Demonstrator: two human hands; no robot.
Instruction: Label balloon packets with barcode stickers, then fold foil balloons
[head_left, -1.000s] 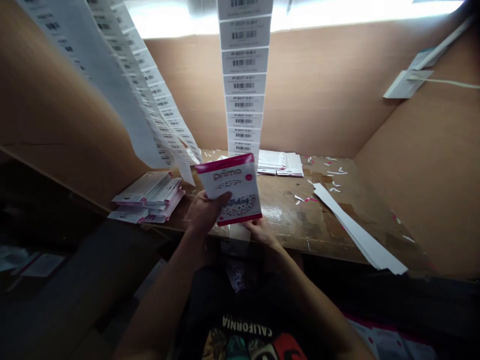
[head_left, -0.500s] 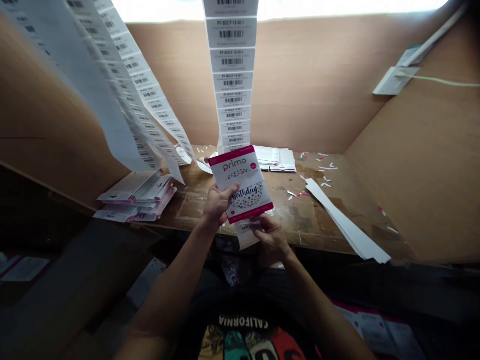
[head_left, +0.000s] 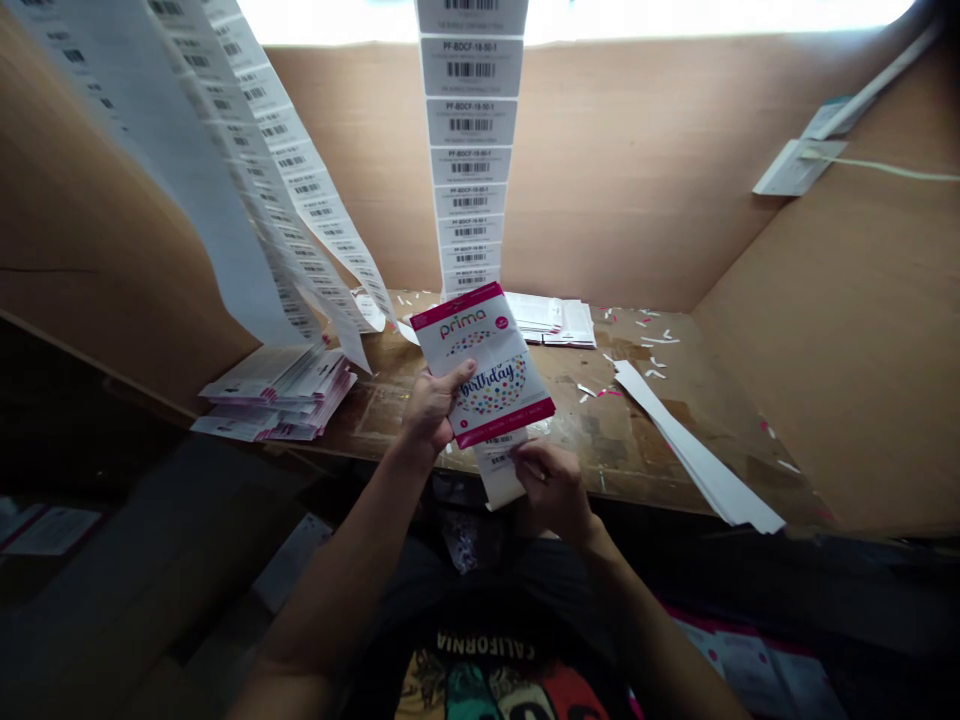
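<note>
My left hand (head_left: 431, 408) grips a white and pink "prima birthday" packet (head_left: 484, 360) by its left edge, holding it tilted above the front of the wooden table (head_left: 600, 440). My right hand (head_left: 551, 485) is pinched on the lower end of a strip of barcode labels (head_left: 499, 470) just under the packet. The strip of barcode labels (head_left: 469, 150) hangs down from above, behind the packet.
A stack of similar packets (head_left: 274, 395) lies at the table's left end. More label strips (head_left: 247, 180) hang at the left. White packets (head_left: 555, 320) lie at the back, long white backing strips (head_left: 697, 455) at the right, and paper scraps are scattered about. Cardboard walls enclose the table.
The packet has been turned face up and raised a little. My right hand came out from beneath it and pinched the label strip's lower end.
</note>
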